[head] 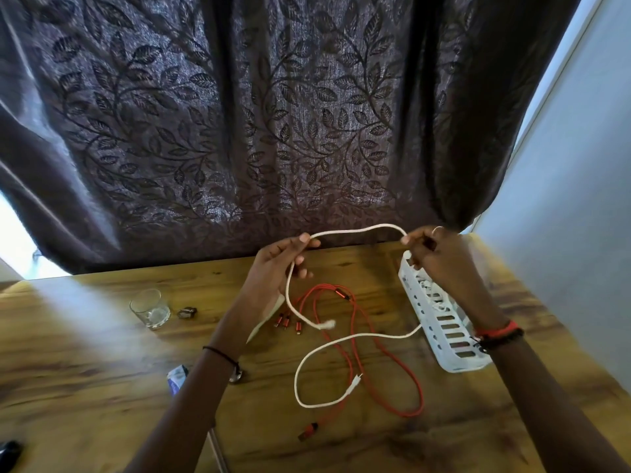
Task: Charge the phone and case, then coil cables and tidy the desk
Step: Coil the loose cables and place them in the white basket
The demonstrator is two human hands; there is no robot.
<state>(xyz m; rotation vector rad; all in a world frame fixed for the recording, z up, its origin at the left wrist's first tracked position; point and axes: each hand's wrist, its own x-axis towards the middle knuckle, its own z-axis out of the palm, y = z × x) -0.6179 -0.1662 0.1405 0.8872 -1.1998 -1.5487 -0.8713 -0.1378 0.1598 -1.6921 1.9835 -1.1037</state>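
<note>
Left grip (273,264) and right grip (440,257) each pinch the white cable (355,230) above the tabletop (85,387); a red cable (327,287) and a glass (150,308) lie below, the right grip hiding the basket (447,336) at its far end.

A dark object (10,452) is cut off by the bottom-left edge. The small thing (187,313) beside the glass (150,308) is too blurred to identify. The right hand (440,257) covers the far end of the basket (426,322).

A dark curtain (273,114) with a leaf pattern hangs behind a wooden desk (85,387) of warm, streaky grain. A pale wall (580,182) stands at right; bright daylight (13,240) shows past the curtain's left edge.
</note>
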